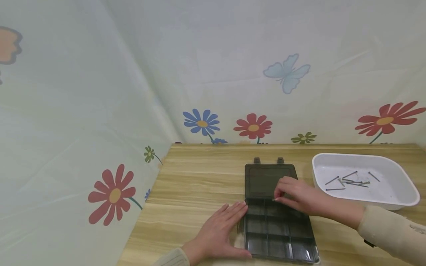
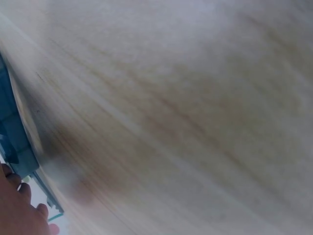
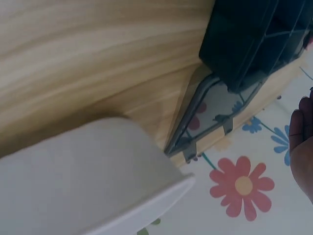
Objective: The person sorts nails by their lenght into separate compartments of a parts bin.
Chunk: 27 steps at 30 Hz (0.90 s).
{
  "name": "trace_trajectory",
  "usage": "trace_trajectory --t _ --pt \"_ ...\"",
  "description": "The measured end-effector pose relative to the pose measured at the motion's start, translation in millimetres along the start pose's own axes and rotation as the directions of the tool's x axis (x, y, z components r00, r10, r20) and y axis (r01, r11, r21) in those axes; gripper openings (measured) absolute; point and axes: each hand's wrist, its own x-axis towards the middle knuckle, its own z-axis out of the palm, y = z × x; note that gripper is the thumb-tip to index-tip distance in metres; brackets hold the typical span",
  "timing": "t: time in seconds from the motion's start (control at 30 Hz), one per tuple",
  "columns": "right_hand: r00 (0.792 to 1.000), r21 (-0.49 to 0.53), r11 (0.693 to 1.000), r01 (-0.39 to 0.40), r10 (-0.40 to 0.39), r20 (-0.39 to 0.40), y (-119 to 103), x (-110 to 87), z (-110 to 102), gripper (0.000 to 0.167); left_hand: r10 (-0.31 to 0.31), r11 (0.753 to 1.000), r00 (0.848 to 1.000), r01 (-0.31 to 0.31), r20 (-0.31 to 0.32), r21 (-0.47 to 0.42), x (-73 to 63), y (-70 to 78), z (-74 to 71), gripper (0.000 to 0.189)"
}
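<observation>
A dark, see-through compartment box [image 1: 267,223] lies on the wooden table with its lid [image 1: 269,181] folded back, away from me. My left hand [image 1: 219,231] rests along the left side of the box, fingers extended toward its far corner and thumb at the near one. Over the back row of compartments, my right hand [image 1: 299,195] pinches a small screw between thumb and fingertips; only its yellowish end shows. Several long dark screws and a few yellowish ones [image 1: 352,181] lie loose in a white tray [image 1: 404,184] to the right.
The wooden table [image 1: 196,177] ends at a hanging sheet [image 1: 213,74] printed with flowers and a butterfly. My right forearm passes in front of the tray's near side. Two latches [image 1: 280,160] stick out from the lid's far edge.
</observation>
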Motion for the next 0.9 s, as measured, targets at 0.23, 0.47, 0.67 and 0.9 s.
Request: trace_trajectory --t 0.23,0.47,0.67,0.9 --pt "1.0 0.025 1.0 0.001 -0.001 0.01 -5.5 -3.8 13.0 0.027 -0.012 1.0 1.0 0.012 0.015 -0.028 1.2 -0.3 0.4 0.123" --pt "0.998 0.001 0.999 -0.035 0.035 0.049 -5.9 -6.6 17.8 0.026 -0.011 0.999 1.0 0.011 0.011 -0.032 0.7 0.0 -0.4 0.123" --pt "0.998 0.0 0.999 -0.037 0.037 0.053 -3.2 -9.5 20.3 0.028 -0.007 1.0 1.0 0.008 0.01 -0.028 0.7 0.0 0.5 0.123" --pt "1.0 0.007 1.0 -0.009 0.009 -0.012 0.7 -16.2 15.2 0.02 -0.005 1.0 1.0 0.005 0.004 -0.015 0.6 0.6 0.7 0.123"
